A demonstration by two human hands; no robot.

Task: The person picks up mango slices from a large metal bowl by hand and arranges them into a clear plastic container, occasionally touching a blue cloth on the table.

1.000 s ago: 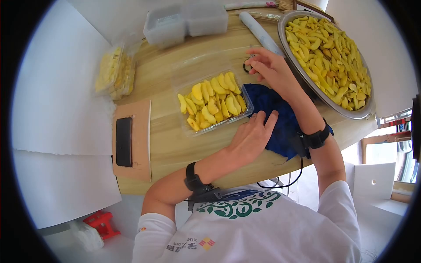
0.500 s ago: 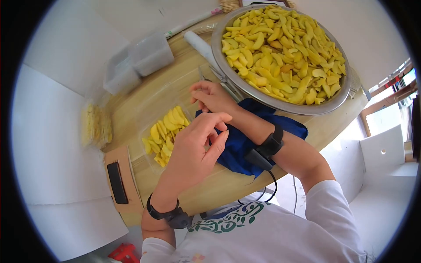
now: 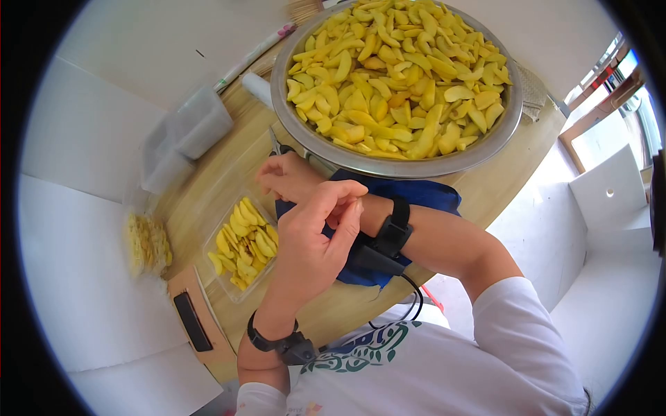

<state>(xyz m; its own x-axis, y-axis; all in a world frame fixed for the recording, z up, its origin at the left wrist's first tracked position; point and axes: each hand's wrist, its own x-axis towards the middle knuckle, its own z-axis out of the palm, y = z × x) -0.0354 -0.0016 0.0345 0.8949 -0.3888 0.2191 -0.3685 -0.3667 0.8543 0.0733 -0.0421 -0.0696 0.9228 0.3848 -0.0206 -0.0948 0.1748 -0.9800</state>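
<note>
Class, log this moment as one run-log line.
left hand: over right forearm, fingers curled | right hand: near scissors | basin: heaped yellow slices | plastic tray: smaller batch

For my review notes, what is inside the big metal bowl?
The metal bowl holds a heap of yellow slices; whatever lies beneath them, bowl bottom included, is hidden.

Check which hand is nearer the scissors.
Right. The right hand is close beside the scissors; the left hand is farther off, lower in the view.
</note>
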